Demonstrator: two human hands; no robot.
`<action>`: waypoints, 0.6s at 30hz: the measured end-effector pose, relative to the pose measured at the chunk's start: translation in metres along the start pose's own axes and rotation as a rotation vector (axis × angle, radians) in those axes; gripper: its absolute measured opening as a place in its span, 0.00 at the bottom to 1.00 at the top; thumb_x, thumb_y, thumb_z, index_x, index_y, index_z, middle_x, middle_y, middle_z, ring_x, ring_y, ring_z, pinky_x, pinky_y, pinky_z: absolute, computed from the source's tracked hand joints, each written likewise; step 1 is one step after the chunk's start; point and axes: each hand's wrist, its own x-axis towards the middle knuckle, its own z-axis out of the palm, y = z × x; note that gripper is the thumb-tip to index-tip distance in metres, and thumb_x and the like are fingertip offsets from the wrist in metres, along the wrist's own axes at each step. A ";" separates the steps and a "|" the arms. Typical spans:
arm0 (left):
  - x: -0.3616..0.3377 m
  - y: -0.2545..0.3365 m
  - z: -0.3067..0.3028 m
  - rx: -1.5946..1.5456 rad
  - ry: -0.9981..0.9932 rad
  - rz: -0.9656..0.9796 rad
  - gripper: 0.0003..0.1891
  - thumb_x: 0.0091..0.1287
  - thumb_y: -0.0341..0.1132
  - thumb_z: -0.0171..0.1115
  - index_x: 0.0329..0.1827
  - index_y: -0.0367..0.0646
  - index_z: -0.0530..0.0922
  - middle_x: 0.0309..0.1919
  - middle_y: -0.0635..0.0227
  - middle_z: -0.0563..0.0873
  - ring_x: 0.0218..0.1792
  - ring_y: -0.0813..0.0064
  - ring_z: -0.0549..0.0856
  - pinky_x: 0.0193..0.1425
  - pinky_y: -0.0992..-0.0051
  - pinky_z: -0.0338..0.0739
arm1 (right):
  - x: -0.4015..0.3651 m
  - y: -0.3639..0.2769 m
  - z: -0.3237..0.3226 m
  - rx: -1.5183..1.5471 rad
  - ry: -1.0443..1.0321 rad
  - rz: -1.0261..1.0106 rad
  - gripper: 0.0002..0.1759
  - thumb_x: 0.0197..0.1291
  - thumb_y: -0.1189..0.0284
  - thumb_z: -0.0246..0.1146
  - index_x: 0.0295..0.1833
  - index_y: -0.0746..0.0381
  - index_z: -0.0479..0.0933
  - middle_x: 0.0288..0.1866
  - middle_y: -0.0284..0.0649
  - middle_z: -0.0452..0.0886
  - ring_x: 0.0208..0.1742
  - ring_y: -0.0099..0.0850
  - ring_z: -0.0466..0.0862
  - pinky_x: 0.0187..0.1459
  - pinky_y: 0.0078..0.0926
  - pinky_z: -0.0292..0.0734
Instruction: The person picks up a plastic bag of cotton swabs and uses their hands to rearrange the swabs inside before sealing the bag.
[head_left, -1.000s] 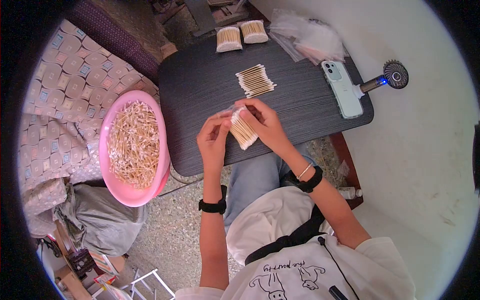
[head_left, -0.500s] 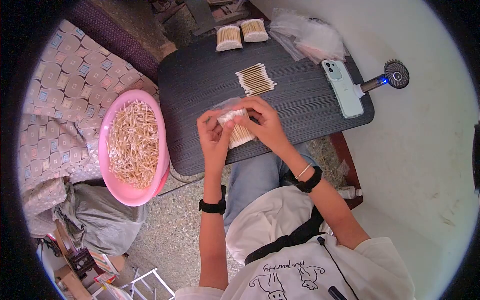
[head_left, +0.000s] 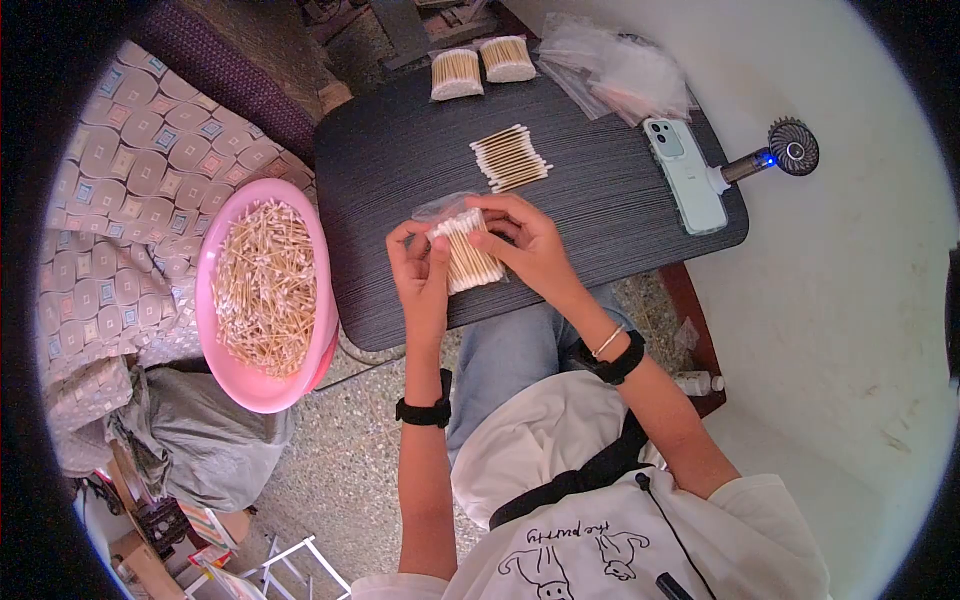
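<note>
Between my two hands is a clear plastic bag of cotton swabs, held just over the near edge of the dark table. My left hand grips its left side, the thumb lying on the swabs. On the other side my right hand holds the bag, thumb on the front and fingers near the top. The bag's clear top flap sticks out beyond the white tips. Farther back on the table lies a loose row of cotton swabs.
Two filled swab packs stand at the table's far edge. Empty plastic bags are piled at the back right, near a phone and a small fan. At the left is a pink basin full of swabs.
My left hand has shifted slightly left and its thumb has moved off the middle of the bag, uncovering more of the swabs. My right hand has barely moved.
</note>
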 end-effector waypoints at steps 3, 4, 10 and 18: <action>0.002 -0.005 -0.003 -0.026 -0.017 0.025 0.13 0.71 0.33 0.55 0.53 0.46 0.63 0.46 0.60 0.80 0.44 0.78 0.79 0.45 0.80 0.76 | 0.000 0.003 -0.003 0.001 -0.002 0.017 0.12 0.54 0.80 0.67 0.45 0.68 0.77 0.47 0.39 0.76 0.48 0.24 0.78 0.49 0.21 0.77; 0.002 -0.005 -0.002 -0.029 -0.023 0.031 0.13 0.71 0.33 0.55 0.54 0.46 0.63 0.46 0.60 0.80 0.44 0.78 0.79 0.45 0.79 0.76 | 0.000 0.006 -0.004 0.010 -0.007 -0.004 0.12 0.54 0.80 0.67 0.44 0.68 0.77 0.47 0.39 0.76 0.48 0.23 0.78 0.49 0.21 0.77; 0.003 -0.005 -0.002 -0.010 -0.031 0.023 0.11 0.72 0.34 0.53 0.54 0.45 0.64 0.44 0.61 0.81 0.41 0.79 0.79 0.43 0.80 0.75 | 0.000 0.012 -0.010 -0.037 -0.053 -0.064 0.10 0.52 0.81 0.68 0.41 0.67 0.77 0.46 0.39 0.76 0.45 0.22 0.78 0.48 0.19 0.76; 0.001 -0.005 -0.006 0.038 -0.061 -0.014 0.10 0.73 0.34 0.52 0.54 0.46 0.65 0.44 0.64 0.80 0.40 0.82 0.79 0.41 0.81 0.74 | 0.001 -0.005 0.002 -0.210 -0.029 -0.112 0.10 0.56 0.74 0.66 0.43 0.64 0.81 0.48 0.38 0.76 0.46 0.24 0.78 0.46 0.20 0.74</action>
